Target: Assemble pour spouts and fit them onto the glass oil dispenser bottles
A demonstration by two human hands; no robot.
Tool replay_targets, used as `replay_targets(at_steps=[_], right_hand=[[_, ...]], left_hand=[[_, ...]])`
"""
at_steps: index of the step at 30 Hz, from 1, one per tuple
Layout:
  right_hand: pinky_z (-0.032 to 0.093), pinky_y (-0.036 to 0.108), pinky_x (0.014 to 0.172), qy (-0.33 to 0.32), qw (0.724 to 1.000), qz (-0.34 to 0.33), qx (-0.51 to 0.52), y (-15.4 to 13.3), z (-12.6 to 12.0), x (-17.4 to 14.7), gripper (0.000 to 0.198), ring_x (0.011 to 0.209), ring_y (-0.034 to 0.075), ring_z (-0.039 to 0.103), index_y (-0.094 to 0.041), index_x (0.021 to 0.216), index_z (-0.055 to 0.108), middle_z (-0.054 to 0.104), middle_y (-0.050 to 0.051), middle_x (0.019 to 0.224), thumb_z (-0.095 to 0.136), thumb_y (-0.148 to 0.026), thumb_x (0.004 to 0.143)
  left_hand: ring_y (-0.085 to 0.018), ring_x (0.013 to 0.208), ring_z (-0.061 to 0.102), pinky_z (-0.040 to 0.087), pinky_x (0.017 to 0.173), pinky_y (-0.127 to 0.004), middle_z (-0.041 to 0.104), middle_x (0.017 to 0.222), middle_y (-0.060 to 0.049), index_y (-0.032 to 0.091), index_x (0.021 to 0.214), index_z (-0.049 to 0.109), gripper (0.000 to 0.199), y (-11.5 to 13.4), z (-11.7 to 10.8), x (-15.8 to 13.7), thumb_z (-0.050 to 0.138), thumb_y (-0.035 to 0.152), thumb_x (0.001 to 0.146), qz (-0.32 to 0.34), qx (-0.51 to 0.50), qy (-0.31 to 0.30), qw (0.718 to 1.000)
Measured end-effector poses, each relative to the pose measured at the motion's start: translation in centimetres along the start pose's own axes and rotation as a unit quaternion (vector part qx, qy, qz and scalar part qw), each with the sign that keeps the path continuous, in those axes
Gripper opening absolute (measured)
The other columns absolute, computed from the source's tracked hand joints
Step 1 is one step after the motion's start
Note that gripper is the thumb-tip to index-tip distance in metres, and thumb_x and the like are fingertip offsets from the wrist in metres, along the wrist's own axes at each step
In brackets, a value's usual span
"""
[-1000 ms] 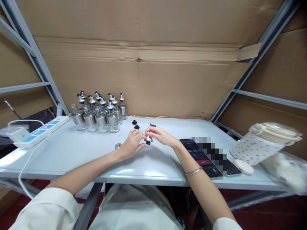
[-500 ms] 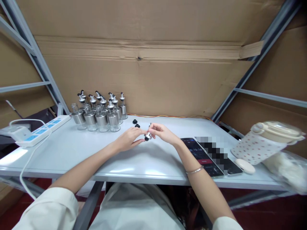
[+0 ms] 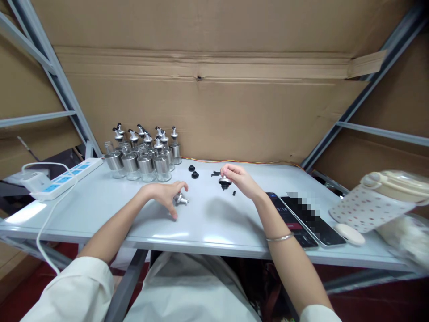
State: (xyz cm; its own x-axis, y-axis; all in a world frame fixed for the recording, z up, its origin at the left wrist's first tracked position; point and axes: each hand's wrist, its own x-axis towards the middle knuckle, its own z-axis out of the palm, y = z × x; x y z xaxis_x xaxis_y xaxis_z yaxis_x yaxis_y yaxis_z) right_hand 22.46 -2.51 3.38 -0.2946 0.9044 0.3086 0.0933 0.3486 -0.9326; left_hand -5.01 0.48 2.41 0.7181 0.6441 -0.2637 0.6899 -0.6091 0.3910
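My right hand (image 3: 240, 180) pinches a silver bottle pourer (image 3: 224, 181) with a ribbed black stopper pointing down, held above the table. My left hand (image 3: 163, 197) is low over the tabletop to the left, thumb and fingers spread. Between those fingers lies another silver pourer top (image 3: 181, 199), partly covered by the hand; no grip on it shows. Beyond the hands sit two black rubber stoppers (image 3: 195, 175). Small black parts (image 3: 215, 173) lie just left of my right hand, and a tiny black piece (image 3: 233, 193) lies below it.
Several glass bottles with steel sleeves (image 3: 146, 165) stand at the back left, some with pourers on. A power strip (image 3: 69, 179) and white cable are at the left. Two phones (image 3: 291, 219), a white oval object (image 3: 349, 234) and a dotted container (image 3: 360, 201) occupy the right.
My hands have separated: the left moved left and down with fingers spread, the right shifted right with the pourer. Small black parts and the second pourer top now show on the table.
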Motion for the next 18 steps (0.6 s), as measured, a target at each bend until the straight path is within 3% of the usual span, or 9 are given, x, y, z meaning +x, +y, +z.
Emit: replay_targets(at_steps=[4,8,15,18], right_hand=[[0.033,0.026,0.057,0.016,1.0,-0.005,0.011,0.1,-0.3,0.0,0.041,0.058,0.011,0.038,-0.019,0.066,0.052,0.044,-0.002,0.064,0.062,-0.058,0.072],[0.033,0.025,0.055,0.033,0.999,-0.008,0.017,0.0,-0.6,0.1,0.04,0.058,0.011,0.038,-0.019,0.066,0.052,0.043,-0.002,0.065,0.062,-0.057,0.073],[0.034,0.026,0.057,0.013,0.999,-0.023,-0.022,-0.1,-0.6,0.0,0.042,0.057,0.011,0.038,-0.019,0.064,0.051,0.046,-0.002,0.063,0.062,-0.058,0.073],[0.037,0.027,0.058,-0.007,0.999,-0.025,-0.036,-0.2,-0.3,-0.1,0.04,0.058,0.011,0.04,-0.019,0.066,0.054,0.048,-0.001,0.063,0.061,-0.057,0.075]], left_hand=[[-0.017,0.081,0.054,0.039,0.069,-0.023,0.055,0.094,-0.001,0.02,0.104,0.052,0.054,0.2,-0.1,0.6,0.075,0.038,0.058,-0.032,0.018,-0.029,0.999],[-0.017,0.081,0.053,0.036,0.067,-0.023,0.059,0.09,-0.002,0.019,0.096,0.057,0.026,0.7,0.5,1.4,0.06,0.035,0.075,0.001,0.014,-0.002,1.0],[-0.018,0.08,0.056,0.038,0.072,-0.027,0.063,0.093,-0.005,0.018,0.095,0.058,0.03,1.5,2.2,2.6,0.055,0.045,0.082,0.046,0.058,0.076,0.994],[-0.025,0.093,0.057,0.039,0.086,-0.037,0.063,0.099,-0.01,0.016,0.094,0.059,0.041,2.1,3.0,3.1,0.062,0.053,0.076,0.066,0.085,0.174,0.979]])
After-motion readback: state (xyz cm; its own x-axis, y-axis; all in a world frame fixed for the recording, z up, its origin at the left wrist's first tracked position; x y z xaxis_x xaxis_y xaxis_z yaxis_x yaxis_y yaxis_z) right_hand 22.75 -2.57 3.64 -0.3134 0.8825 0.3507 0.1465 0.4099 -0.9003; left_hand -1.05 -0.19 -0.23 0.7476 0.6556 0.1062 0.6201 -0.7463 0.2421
